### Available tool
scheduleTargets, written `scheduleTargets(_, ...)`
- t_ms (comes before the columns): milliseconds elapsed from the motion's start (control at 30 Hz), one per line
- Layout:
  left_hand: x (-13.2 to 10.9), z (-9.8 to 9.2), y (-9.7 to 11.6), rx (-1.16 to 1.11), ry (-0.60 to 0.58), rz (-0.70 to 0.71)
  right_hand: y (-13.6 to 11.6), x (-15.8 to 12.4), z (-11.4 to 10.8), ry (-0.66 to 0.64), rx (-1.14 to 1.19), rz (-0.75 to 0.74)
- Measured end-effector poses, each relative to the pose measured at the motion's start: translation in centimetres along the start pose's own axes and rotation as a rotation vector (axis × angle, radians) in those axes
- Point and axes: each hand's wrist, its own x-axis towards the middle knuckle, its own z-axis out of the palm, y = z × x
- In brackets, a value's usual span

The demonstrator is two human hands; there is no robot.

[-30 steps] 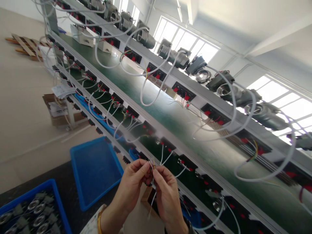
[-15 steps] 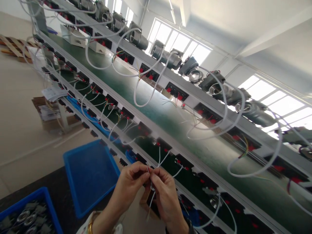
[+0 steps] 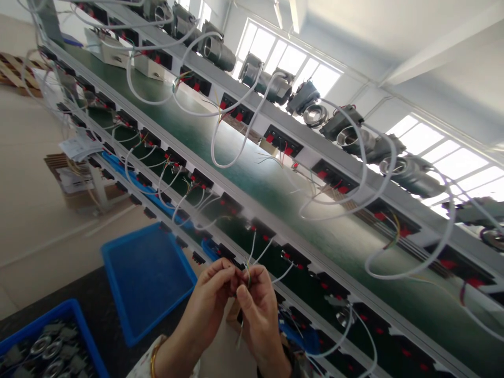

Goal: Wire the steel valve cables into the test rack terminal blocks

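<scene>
In the head view my left hand [image 3: 208, 302] and my right hand [image 3: 260, 315] meet low in the middle, fingertips close together. Thin coloured wires [image 3: 248, 274] of a cable run between them and rise above the right fingers. The right thumb and fingers are closed on these wires. My left fingers are pinched beside them; what lies inside that pinch is hidden. A pale cable end [image 3: 239, 336] hangs under the hands. Just beyond, white cables [image 3: 263, 252] lead to black terminal blocks with red tabs [image 3: 263, 229] on the lower rail.
A rack with a green shelf [image 3: 189, 131] slants across the view. Metal valve bodies with grey housings [image 3: 218, 52] line its top rail, with white cables looping down. At left are an upright-rimmed blue tray [image 3: 147, 283] and a blue bin [image 3: 76, 320] of metal parts.
The hands have shifted slightly left, and the right thumb has come away from the left fingertips. Coloured wires now show above the right fingers. The camera view has moved a little.
</scene>
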Motion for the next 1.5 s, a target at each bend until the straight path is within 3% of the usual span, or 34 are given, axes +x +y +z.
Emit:
scheduleTargets(100,-0.3,0.4,-0.2,0.213,-0.003,0.046,0.7,-0.2,-0.4,0.070,-0.054,-0.065)
scheduleTargets(233,-0.2,0.4,0.6,0.748,-0.002,0.310,-1.0,0.3,-1.5,0.106,-0.415,-0.024)
scheduleTargets(333,0.0,0.6,2.0,1.064,-0.132,0.477,-3.5,1.2,-2.4,0.009,-0.696,0.023)
scheduleTargets(400,0.2,1.0,3.0,1.135,-0.251,0.496,-4.9,1.7,-2.9,-0.051,-0.656,0.105)
scheduleTargets(467,0.5,1.6,3.6,1.096,-0.287,0.431,-5.7,2.1,-3.1,-0.088,-0.494,0.218)
scheduleTargets(533,1.0,1.9,3.5,0.915,-0.280,0.294,-5.9,2.3,-3.0,-0.082,-0.329,0.281)
scheduleTargets(633,1.9,1.9,2.6,0.525,-0.285,0.096,-5.6,2.5,-2.7,-0.027,-0.155,0.252)
scheduleTargets(700,2.4,1.7,1.9,0.372,-0.286,0.055,-5.2,2.6,-2.5,0.005,-0.095,0.213)
scheduleTargets(833,3.4,1.1,1.2,0.276,-0.340,0.000,-4.5,2.8,-2.8,0.043,-0.175,0.163)
scheduleTargets(967,4.4,0.6,1.4,0.320,-0.387,-0.066,-4.6,2.9,-3.3,0.074,-0.273,0.187)
scheduleTargets(1100,5.1,0.7,0.9,0.257,-0.404,-0.062,-4.3,3.1,-3.4,0.065,-0.212,0.186)
scheduleTargets(1200,5.4,1.3,0.0,0.095,-0.371,-0.078,-3.4,3.2,-3.1,0.133,-0.180,0.106)
scheduleTargets(1300,5.7,1.8,-0.7,-0.011,-0.236,-0.092,-2.4,3.3,-2.8,0.277,-0.325,-0.015)
scheduleTargets(1500,7.9,1.6,-2.1,-0.002,-0.054,0.074,-1.4,5.3,-2.8,0.486,-0.772,-0.473)
